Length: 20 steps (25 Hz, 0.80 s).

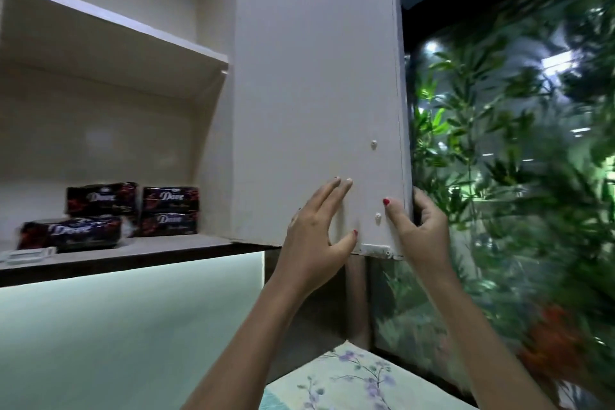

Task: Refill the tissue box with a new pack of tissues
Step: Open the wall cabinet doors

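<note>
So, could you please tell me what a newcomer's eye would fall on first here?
Probably the open white cabinet door at centre, with the left hand flat on its face and the right hand curled round its outer edge. Next, the dark tissue packs stacked on the lower shelf at left, and green foliage at right.

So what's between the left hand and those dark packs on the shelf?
In the head view, only the open white cabinet door and bare grey shelf separate the left hand from the dark Dove tissue packs.
</note>
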Motion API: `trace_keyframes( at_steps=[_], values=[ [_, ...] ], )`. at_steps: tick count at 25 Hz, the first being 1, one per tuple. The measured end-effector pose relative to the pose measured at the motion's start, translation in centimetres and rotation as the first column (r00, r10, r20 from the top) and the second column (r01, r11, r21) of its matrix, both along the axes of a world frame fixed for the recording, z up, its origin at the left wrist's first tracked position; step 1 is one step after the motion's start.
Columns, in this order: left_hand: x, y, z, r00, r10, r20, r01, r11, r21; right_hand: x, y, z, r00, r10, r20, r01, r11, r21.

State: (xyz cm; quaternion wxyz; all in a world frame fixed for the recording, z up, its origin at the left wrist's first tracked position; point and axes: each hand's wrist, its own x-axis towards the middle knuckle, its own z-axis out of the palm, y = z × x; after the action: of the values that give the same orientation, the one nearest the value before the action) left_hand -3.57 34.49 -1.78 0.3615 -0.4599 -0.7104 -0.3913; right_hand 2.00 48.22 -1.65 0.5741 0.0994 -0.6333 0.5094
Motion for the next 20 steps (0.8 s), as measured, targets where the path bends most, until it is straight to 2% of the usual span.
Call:
trace_keyframes(
  at_steps=[2,5,10,13,14,17,20],
  values=[
    [-1.0,1.6,-0.2,1.000,0.010,-0.014,-0.010,1.000,-0.021,-1.4,2.2,0.0,0.999,-0.041,0.026,0.041,0.999,-0.015],
    [-2.9,3.2,-0.3,0.999,0.048,-0.013,-0.048,0.998,-0.037,-3.3,4.9,0.0,0.997,-0.018,0.081,0.020,0.999,-0.027],
    [-4.3,4.6,-1.0,0.993,0.120,-0.024,-0.119,0.993,0.018,-4.2,5.7,-0.5,1.000,-0.004,0.028,0.004,1.000,0.001],
    [-3.9,4.6,-1.0,0.992,0.123,-0.019,-0.123,0.992,-0.010,-3.9,5.5,-0.4,0.999,0.000,0.047,0.001,1.000,-0.016],
    [-3.7,4.4,-0.8,0.992,0.124,-0.017,-0.124,0.992,-0.007,-3.7,5.3,-0.4,0.998,-0.042,0.044,0.043,0.998,-0.040],
    [-3.1,3.5,-0.1,0.995,0.097,0.005,-0.097,0.995,0.034,-2.6,3.5,0.1,0.952,-0.301,-0.049,0.297,0.951,-0.082],
    [-1.9,1.8,0.6,0.996,0.084,0.009,-0.084,0.996,0.023,-1.2,0.6,0.9,0.834,-0.504,-0.224,0.523,0.852,0.034]
  ],
)
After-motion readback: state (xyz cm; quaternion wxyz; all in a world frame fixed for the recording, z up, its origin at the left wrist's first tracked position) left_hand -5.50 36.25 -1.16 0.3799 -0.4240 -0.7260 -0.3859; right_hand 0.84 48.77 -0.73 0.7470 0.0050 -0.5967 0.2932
